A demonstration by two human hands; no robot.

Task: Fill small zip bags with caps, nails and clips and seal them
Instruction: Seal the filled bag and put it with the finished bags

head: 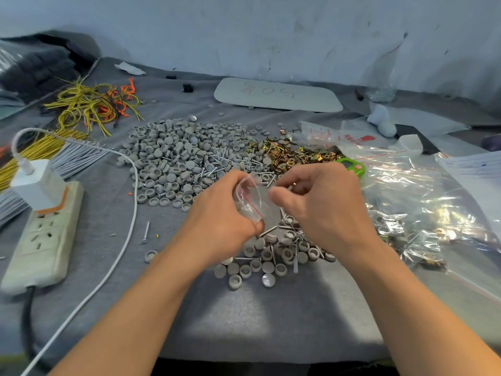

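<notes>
My left hand (221, 213) grips a small clear zip bag (248, 198) with a red seal line, held above the table. My right hand (322, 202) is beside it with its fingers curled at the bag's mouth, pinching something small that I cannot make out. A large heap of grey caps (176, 156) lies beyond my hands, with silver screws (217, 165) mixed into its right side. Brass-coloured clips (292, 153) form a pile further right. A smaller heap of caps and screws (273, 256) lies directly under my hands.
A white power strip (43, 240) with a charger and white cable (127, 221) lies at the left. Yellow and orange wires (92, 104) are at the back left. Large clear bags (423, 207) of filled packets spread at the right. A white board (276, 95) lies at the back.
</notes>
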